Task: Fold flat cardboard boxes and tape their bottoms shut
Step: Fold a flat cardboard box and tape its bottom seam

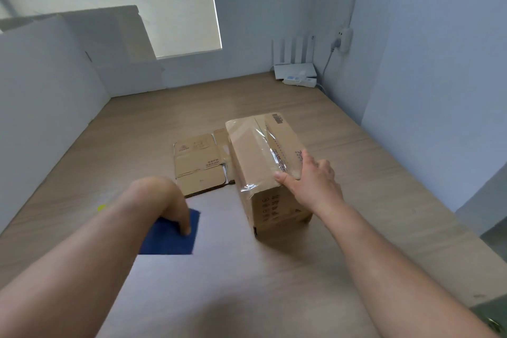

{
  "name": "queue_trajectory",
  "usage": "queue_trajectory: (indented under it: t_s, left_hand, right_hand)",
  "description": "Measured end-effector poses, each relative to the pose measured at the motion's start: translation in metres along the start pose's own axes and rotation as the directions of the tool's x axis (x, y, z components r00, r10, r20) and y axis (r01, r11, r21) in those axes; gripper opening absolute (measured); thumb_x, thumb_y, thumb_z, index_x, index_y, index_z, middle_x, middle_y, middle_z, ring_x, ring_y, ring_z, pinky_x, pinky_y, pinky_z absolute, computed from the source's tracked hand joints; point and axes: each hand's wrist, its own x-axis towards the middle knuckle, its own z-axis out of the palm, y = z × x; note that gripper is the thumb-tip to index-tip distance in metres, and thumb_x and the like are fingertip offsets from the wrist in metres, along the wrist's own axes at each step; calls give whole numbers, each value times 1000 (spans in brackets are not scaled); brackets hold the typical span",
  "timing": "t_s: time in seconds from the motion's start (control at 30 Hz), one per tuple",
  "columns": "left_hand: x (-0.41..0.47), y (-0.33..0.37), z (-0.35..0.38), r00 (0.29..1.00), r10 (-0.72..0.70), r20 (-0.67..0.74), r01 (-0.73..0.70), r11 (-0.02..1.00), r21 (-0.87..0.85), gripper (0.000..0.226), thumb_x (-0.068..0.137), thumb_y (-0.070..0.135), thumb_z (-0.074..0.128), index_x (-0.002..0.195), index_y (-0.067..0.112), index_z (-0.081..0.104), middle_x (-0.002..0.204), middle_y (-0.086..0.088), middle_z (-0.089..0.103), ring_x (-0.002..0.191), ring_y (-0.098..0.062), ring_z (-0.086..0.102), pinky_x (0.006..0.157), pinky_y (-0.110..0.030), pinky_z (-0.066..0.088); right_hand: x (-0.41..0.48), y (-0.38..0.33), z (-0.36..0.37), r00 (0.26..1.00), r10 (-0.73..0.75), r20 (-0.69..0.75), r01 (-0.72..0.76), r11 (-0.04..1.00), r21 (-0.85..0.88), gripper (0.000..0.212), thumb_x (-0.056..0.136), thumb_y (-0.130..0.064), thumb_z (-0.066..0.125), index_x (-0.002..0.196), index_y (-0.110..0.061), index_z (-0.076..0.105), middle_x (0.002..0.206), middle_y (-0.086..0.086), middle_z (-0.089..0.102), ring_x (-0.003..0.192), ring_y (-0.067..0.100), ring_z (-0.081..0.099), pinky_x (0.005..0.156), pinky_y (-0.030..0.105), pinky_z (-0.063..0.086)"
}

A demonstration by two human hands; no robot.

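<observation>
A folded brown cardboard box [263, 162] stands on the wooden table [274, 269], with clear tape along its upper face. My right hand [312, 181] rests on the near right edge of that taped face, thumb on the tape, fingers spread over the side. To the box's left a flat unfolded cardboard box [200, 164] lies on the table. My left hand [175, 206] is bent down at the wrist and holds a dark blue flat object [172, 236] against the table; its fingers are mostly hidden.
White foam boards [55, 85] wall off the table's left and back. A white router [295, 66] and a power strip [300, 81] sit in the far right corner, below a wall plug [343, 41]. A small yellow object [101, 208] peeks out beside my left forearm.
</observation>
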Motion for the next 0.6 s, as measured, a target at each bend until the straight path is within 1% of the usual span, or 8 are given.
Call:
queue_trajectory:
  t_s: [0.03,0.07,0.13,0.2,0.3,0.37,0.5,0.6]
  left_hand:
    - [6,-5,16,998,-44,-34,48,991,128,51,69,62,70,97,22,58,88,4,59,84,-17,59,77,-30,47]
    - [14,-12,28,995,-79,-62,88,984,153,49,72,63,66,99,24,57,93,4,58,88,-17,58,81,-30,47]
    - [27,-27,45,993,-82,-88,86,996,35,46,76,67,57,93,24,58,94,5,61,87,-14,59,80,-28,47]
    - [32,-29,60,990,-49,-128,36,994,-107,40,78,65,51,82,25,55,85,6,61,78,-11,59,70,-27,45]
    - [39,-12,83,958,10,-286,-60,985,-164,33,79,56,46,79,23,51,76,5,58,69,-11,56,60,-26,41]
    - [45,-3,101,936,49,-349,-116,978,-174,29,85,49,48,85,20,51,72,4,55,66,-11,53,56,-26,39]
    - [57,12,136,944,58,-325,-127,972,-197,33,94,49,44,96,18,52,75,5,54,75,-14,56,62,-26,42]
    - [54,17,150,953,-9,-302,-58,976,-212,43,97,50,39,106,13,58,88,0,60,88,-19,61,71,-27,44]
  right_hand:
    - [2,5,-3,1000,20,-8,-20,1000,19,93,77,-72,53,149,-25,16,138,16,35,130,33,34,101,45,35]
    - [5,9,-6,999,27,-22,-26,999,39,94,77,-72,54,149,-25,17,138,16,35,130,34,34,101,44,36]
    - [7,11,-5,1000,24,-17,-23,998,59,96,75,-73,55,149,-25,18,138,15,35,131,33,33,101,44,36]
    - [4,6,4,1000,5,0,-5,1000,22,99,73,-74,55,149,-25,16,138,14,34,131,33,31,101,46,37]
    - [3,2,6,1000,2,-13,-2,1000,0,100,71,-77,55,148,-27,16,137,14,35,130,33,32,100,47,37]
    - [5,4,5,1000,3,-20,-4,1000,-18,100,70,-78,54,147,-28,17,135,13,35,129,32,33,100,48,37]
    - [4,4,5,999,-5,-32,4,999,-45,99,70,-80,51,147,-27,18,135,13,36,129,32,35,100,47,37]
    - [3,5,5,999,-15,-43,13,998,-61,100,69,-82,48,147,-27,17,134,13,37,127,32,36,99,47,37]
